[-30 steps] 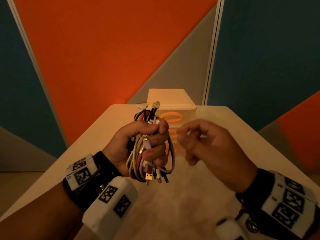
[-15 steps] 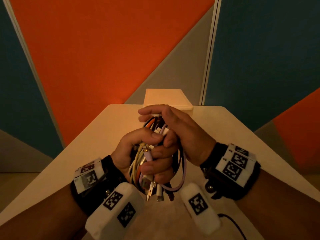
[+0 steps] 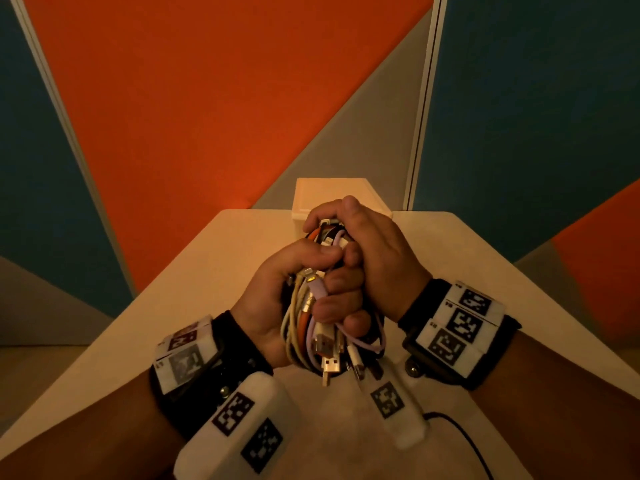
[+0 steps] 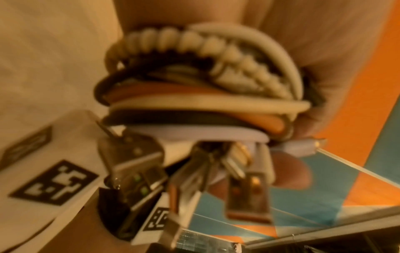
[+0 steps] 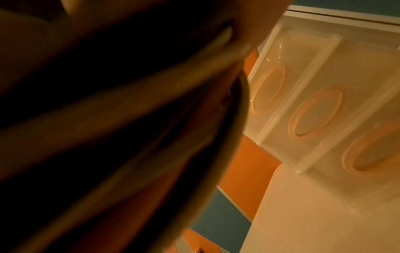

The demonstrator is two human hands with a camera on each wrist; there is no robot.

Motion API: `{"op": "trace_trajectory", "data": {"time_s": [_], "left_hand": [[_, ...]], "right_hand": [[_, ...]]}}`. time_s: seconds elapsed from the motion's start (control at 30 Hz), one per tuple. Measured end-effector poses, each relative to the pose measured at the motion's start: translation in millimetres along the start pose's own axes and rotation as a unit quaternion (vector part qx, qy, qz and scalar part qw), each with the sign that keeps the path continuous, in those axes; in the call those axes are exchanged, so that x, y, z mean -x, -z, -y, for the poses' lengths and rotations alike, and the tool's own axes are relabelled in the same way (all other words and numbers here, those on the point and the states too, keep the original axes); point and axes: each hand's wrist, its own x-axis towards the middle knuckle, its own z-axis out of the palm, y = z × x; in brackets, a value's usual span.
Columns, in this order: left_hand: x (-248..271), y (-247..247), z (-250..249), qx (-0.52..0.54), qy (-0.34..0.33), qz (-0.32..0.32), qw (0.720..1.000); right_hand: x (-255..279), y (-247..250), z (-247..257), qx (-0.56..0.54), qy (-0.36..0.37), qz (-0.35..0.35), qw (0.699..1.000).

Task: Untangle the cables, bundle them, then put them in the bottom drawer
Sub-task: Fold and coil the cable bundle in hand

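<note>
Gripping a coiled cable bundle in the left hand, fingers curled around its middle, above the pale table. Clamping the right hand over the bundle's top, pressed against the left-hand fingers, both hands together. Dangling USB plugs out of the bundle's lower end, with cream, orange, black and lilac strands showing; in the left wrist view, blurred, stacking the same loops against the palm. Standing beyond the hands, a translucent drawer unit with oval orange handles at the table's far edge, drawers appearing closed.
</note>
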Motion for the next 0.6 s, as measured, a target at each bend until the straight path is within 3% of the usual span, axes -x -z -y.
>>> {"op": "trace_trajectory", "data": {"time_s": [0.23,0.5,0.6], "left_hand": [[-5,-9,-11,-0.027,0.029,0.004,0.999],[-5,-10,-17,-0.042,0.051,-0.018,0.998],[0,0,-17,-0.020,0.054,-0.002,0.998]], "right_hand": [[-5,8,6,0.077,0.027,-0.028,0.996],[-6,11,8,0.070,0.027,-0.046,0.996],[5,6,7,0.030,-0.007,0.007,0.999]]}}
